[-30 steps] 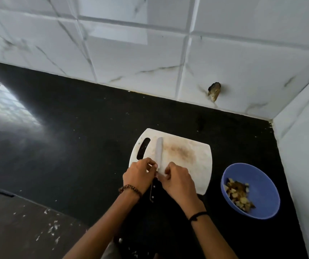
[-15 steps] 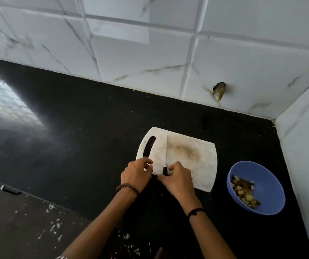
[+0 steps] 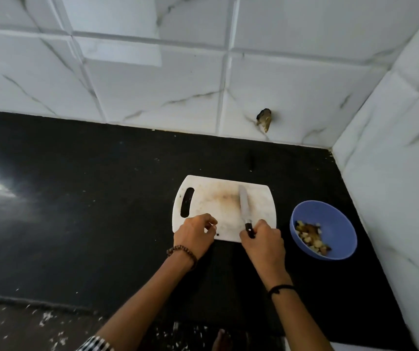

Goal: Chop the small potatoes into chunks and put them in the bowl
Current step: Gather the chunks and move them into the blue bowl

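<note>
Slip hazard: right hand (image 3: 263, 240) grips black-handled steel knife (image 3: 244, 209), its blade lying on stained white plastic cutting board (image 3: 211, 196); left hand (image 3: 194, 233) curls at the near edge (contents indiscernible), so a skidding blade could nick it. Potato chunks (image 3: 311, 238) sit in round blue bowl (image 3: 340, 216) alongside.

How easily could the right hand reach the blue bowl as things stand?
Probably yes. The right hand grips the knife at the near edge of the cutting board, and the blue bowl sits just to its right on the counter with nothing between them.
</note>
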